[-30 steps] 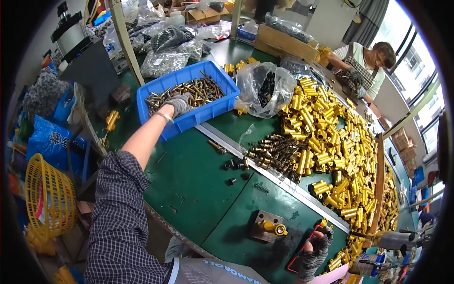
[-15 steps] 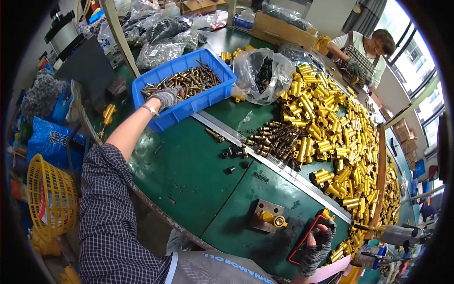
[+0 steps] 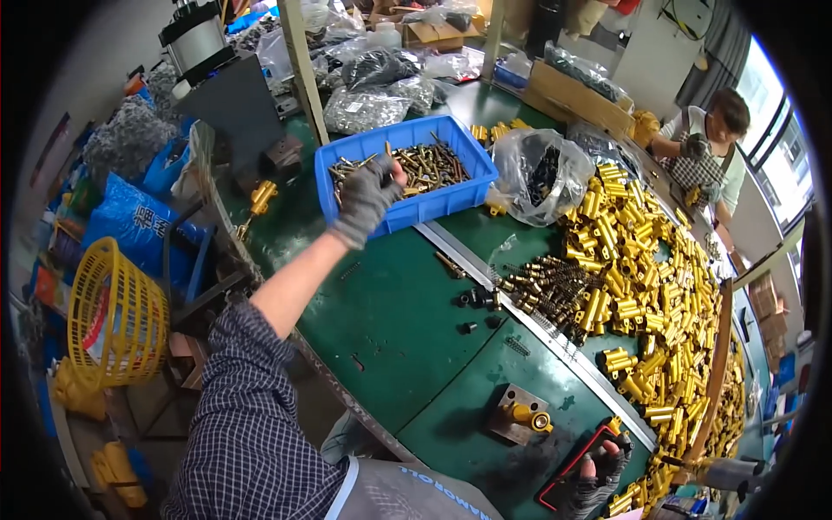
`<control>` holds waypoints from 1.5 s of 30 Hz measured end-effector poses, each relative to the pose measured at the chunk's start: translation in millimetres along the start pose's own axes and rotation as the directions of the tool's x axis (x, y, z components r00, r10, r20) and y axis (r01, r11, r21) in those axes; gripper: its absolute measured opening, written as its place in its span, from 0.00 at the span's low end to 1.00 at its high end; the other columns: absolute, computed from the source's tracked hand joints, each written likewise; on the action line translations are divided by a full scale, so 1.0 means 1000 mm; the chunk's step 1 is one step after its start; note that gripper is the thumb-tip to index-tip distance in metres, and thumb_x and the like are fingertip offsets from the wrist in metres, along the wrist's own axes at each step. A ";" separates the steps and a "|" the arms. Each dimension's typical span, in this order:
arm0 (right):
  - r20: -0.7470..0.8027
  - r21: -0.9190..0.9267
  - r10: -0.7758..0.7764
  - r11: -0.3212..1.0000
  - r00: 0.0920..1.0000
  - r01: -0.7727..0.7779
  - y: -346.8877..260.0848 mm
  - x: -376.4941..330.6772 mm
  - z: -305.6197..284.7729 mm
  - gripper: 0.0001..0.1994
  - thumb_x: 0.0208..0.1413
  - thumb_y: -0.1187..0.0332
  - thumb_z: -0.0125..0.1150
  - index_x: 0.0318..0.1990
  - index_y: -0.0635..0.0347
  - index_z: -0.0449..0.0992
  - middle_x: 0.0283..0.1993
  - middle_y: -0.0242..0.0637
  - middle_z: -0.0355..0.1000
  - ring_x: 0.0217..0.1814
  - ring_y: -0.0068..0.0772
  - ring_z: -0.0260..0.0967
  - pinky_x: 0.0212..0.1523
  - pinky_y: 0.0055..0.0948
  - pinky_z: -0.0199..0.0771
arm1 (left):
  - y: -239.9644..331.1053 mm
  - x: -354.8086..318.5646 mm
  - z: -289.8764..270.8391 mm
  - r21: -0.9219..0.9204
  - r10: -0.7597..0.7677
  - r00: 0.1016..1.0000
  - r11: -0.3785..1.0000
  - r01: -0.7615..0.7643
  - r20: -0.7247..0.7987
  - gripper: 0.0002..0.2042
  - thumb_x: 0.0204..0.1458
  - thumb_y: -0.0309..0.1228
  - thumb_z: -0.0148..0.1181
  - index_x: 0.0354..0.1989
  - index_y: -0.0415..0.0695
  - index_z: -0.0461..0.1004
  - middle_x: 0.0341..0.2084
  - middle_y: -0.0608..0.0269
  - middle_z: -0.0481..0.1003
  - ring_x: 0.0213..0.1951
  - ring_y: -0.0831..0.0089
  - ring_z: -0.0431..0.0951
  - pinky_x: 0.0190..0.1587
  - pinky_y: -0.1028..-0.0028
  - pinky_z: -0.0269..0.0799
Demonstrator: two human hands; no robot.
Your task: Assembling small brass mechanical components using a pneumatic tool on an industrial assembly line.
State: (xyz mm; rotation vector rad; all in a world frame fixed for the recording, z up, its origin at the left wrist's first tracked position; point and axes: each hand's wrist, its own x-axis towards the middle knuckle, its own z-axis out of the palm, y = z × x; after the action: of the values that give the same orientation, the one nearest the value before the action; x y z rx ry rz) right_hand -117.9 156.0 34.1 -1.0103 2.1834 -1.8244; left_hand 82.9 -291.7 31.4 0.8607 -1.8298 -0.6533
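My left hand (image 3: 371, 201), in a grey fingerless glove, is raised over the near side of a blue plastic bin (image 3: 433, 208). Its fingers are pinched, and the tip of a slim brass-coloured pin (image 3: 387, 149) shows above them. The bin holds many similar metal pins (image 3: 432, 170). At the lower right my right hand (image 3: 598, 481), gloved alike, has curled fingers beside a bent red bar (image 3: 559, 479); what lies in its grip is hidden. Left of it, a gold cylindrical fitting (image 3: 530, 418) lies in a steel block fixture (image 3: 510, 430).
A large heap of gold fittings (image 3: 667, 347) covers the right side, with dark cores and springs (image 3: 555, 290) beside it. A metal strip (image 3: 555, 342) crosses the green table (image 3: 390, 321). A clear bag (image 3: 537, 173) stands behind. A co-worker (image 3: 706, 156) sits at the far right.
My left hand has lifted out of the pins and come back toward the bin's near side. My right hand remains beside the red bar. The whole view has shifted.
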 end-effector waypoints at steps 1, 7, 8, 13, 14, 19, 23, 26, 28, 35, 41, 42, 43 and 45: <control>-0.004 -0.001 0.001 1.000 1.000 -0.001 0.002 -0.002 -0.001 0.11 0.43 0.77 0.58 0.38 0.65 0.71 0.51 0.43 0.62 0.53 0.40 0.61 0.51 0.31 0.61 | 0.016 -0.018 0.001 0.053 0.047 0.997 0.997 -0.050 0.055 0.05 0.44 0.29 0.58 0.26 0.44 0.69 0.18 0.65 0.69 0.25 0.77 0.69 0.29 0.76 0.65; -0.057 0.216 0.161 0.966 0.985 -0.145 0.009 -0.005 0.014 0.21 0.39 0.70 0.60 0.44 0.65 0.66 0.45 0.31 0.62 0.35 0.20 0.59 0.38 0.18 0.61 | -0.028 -0.118 0.010 0.257 0.197 0.810 0.884 -0.390 0.553 0.12 0.44 0.37 0.58 0.38 0.50 0.72 0.29 0.61 0.72 0.33 0.63 0.73 0.35 0.66 0.68; -0.093 0.234 0.140 0.965 0.986 -0.115 0.009 -0.004 0.014 0.22 0.38 0.70 0.61 0.45 0.65 0.66 0.43 0.31 0.62 0.33 0.19 0.59 0.36 0.17 0.61 | -0.017 -0.108 0.011 0.236 0.211 0.801 0.886 -0.399 0.561 0.12 0.44 0.37 0.58 0.38 0.50 0.72 0.29 0.61 0.72 0.33 0.63 0.73 0.35 0.66 0.68; -0.079 0.167 0.090 0.983 0.993 -0.076 0.013 -0.005 -0.004 0.23 0.40 0.73 0.59 0.48 0.66 0.64 0.48 0.32 0.62 0.36 0.19 0.59 0.38 0.17 0.61 | -0.009 0.012 0.005 0.336 0.179 0.931 0.897 -0.287 0.318 0.29 0.43 0.37 0.61 0.55 0.50 0.60 0.49 0.51 0.65 0.51 0.55 0.64 0.53 0.68 0.60; -0.062 0.175 0.097 0.981 0.993 -0.085 0.013 -0.006 -0.002 0.23 0.40 0.73 0.58 0.48 0.66 0.65 0.49 0.32 0.61 0.36 0.19 0.59 0.37 0.17 0.61 | -0.042 0.043 -0.006 0.297 0.035 0.891 0.936 -0.188 0.453 0.30 0.44 0.37 0.60 0.57 0.49 0.57 0.50 0.51 0.64 0.52 0.55 0.64 0.53 0.68 0.60; -0.110 0.183 0.128 0.977 0.986 -0.106 0.021 -0.014 -0.001 0.23 0.39 0.71 0.61 0.47 0.66 0.65 0.55 0.33 0.57 0.34 0.20 0.60 0.36 0.17 0.62 | -0.091 0.078 0.017 0.565 -0.336 0.657 0.808 -0.169 0.675 0.23 0.43 0.36 0.58 0.50 0.47 0.63 0.40 0.50 0.70 0.42 0.60 0.71 0.45 0.67 0.65; -0.150 0.146 0.100 0.986 0.984 -0.078 0.026 -0.015 -0.007 0.26 0.39 0.72 0.60 0.50 0.65 0.63 0.52 0.33 0.59 0.35 0.19 0.59 0.36 0.17 0.62 | -0.085 0.071 0.032 0.632 -0.374 0.686 0.758 -0.162 0.624 0.20 0.42 0.39 0.59 0.44 0.45 0.68 0.37 0.51 0.73 0.38 0.57 0.73 0.42 0.64 0.67; -0.140 0.121 0.078 0.991 0.987 -0.061 0.027 -0.018 -0.010 0.27 0.40 0.73 0.58 0.52 0.64 0.62 0.51 0.32 0.61 0.36 0.19 0.59 0.37 0.17 0.62 | -0.099 0.069 0.023 0.659 -0.352 0.716 0.726 -0.199 0.603 0.17 0.42 0.38 0.59 0.39 0.44 0.69 0.34 0.52 0.73 0.36 0.59 0.73 0.41 0.64 0.67; -0.105 0.113 0.038 0.993 0.994 -0.027 0.027 -0.018 -0.012 0.26 0.40 0.73 0.58 0.51 0.65 0.63 0.52 0.32 0.60 0.36 0.18 0.59 0.37 0.17 0.62 | -0.111 0.071 0.011 0.662 -0.291 0.756 0.710 -0.240 0.586 0.11 0.44 0.35 0.57 0.34 0.44 0.70 0.29 0.55 0.74 0.33 0.65 0.73 0.37 0.67 0.68; -0.110 0.131 0.104 0.987 0.988 -0.089 0.019 -0.019 -0.014 0.19 0.40 0.71 0.58 0.43 0.66 0.68 0.56 0.32 0.56 0.37 0.19 0.59 0.39 0.18 0.62 | -0.053 0.033 -0.005 -0.078 -0.198 0.962 0.973 0.215 0.186 0.03 0.49 0.29 0.54 0.29 0.46 0.67 0.21 0.71 0.68 0.22 0.82 0.64 0.23 0.81 0.60; -0.135 0.081 0.135 0.989 0.982 -0.125 0.012 -0.015 -0.005 0.19 0.39 0.68 0.60 0.41 0.66 0.69 0.56 0.32 0.56 0.36 0.19 0.59 0.38 0.20 0.62 | 0.007 -0.068 0.005 -0.329 -0.195 0.811 0.843 0.426 0.551 0.04 0.49 0.28 0.54 0.32 0.46 0.67 0.25 0.72 0.68 0.24 0.87 0.63 0.25 0.87 0.59; -0.114 0.093 0.121 0.989 0.986 -0.111 0.009 -0.012 0.000 0.19 0.39 0.68 0.60 0.41 0.66 0.68 0.56 0.32 0.56 0.37 0.20 0.59 0.39 0.20 0.62 | 0.000 -0.084 0.009 -0.253 -0.172 0.800 0.892 0.374 0.575 0.05 0.48 0.27 0.53 0.34 0.46 0.68 0.27 0.71 0.68 0.25 0.87 0.63 0.27 0.88 0.60; -0.095 0.105 0.108 0.990 0.990 -0.098 0.006 -0.010 0.005 0.20 0.38 0.67 0.60 0.41 0.66 0.68 0.56 0.32 0.56 0.38 0.20 0.59 0.39 0.20 0.62 | -0.003 -0.091 0.009 -0.253 -0.178 0.798 0.890 0.381 0.576 0.05 0.48 0.27 0.53 0.34 0.46 0.68 0.27 0.71 0.68 0.25 0.87 0.63 0.27 0.88 0.60; -0.082 0.107 0.093 0.991 0.992 -0.085 0.007 -0.010 0.003 0.20 0.38 0.67 0.61 0.41 0.66 0.68 0.56 0.32 0.56 0.39 0.21 0.59 0.40 0.20 0.62 | -0.010 -0.100 0.011 -0.264 -0.290 0.692 0.773 0.576 0.661 0.06 0.49 0.21 0.49 0.35 0.45 0.67 0.26 0.70 0.69 0.24 0.86 0.64 0.26 0.86 0.62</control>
State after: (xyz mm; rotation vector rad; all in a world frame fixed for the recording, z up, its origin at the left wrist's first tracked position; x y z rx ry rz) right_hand -111.0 159.6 24.1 -0.8147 2.1186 -1.9518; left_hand 103.1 -218.0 -34.5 0.8363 -1.8557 -1.7748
